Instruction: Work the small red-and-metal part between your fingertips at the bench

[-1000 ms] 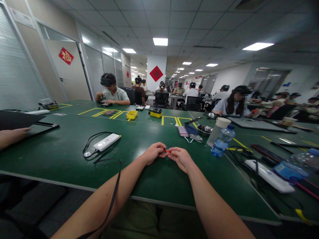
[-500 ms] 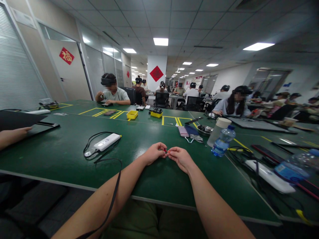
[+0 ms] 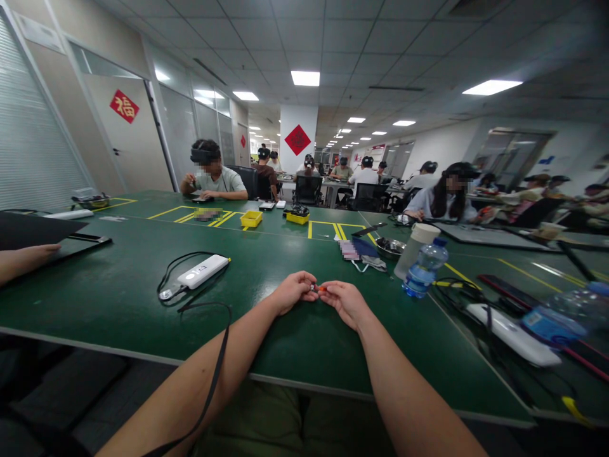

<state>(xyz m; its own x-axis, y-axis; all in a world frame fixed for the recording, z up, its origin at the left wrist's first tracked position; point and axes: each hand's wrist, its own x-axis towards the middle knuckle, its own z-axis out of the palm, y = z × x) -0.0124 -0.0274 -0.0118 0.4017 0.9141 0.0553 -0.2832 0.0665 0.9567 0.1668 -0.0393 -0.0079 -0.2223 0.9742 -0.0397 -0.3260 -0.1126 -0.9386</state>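
Observation:
My left hand and my right hand meet fingertip to fingertip just above the green table. Pinched in the left fingers is a tiny dark and pale piece, mostly covered by the fingertips. A small orange-red piece shows at the tips of my right thumb and index finger. The two pieces lie very close together; whether they are joined I cannot tell. Both are too small to name by kind.
A white power bank with a black cable lies to the left. On the right stand a water bottle, a pale tumbler and a metal bowl. Yellow trays sit farther back. Another person's hand holds a dark panel at left.
The small pieces between my fingertips have turned slightly, so more orange shows at the right hand and a pale spot shows at the left. Both hands stay in nearly the same place.

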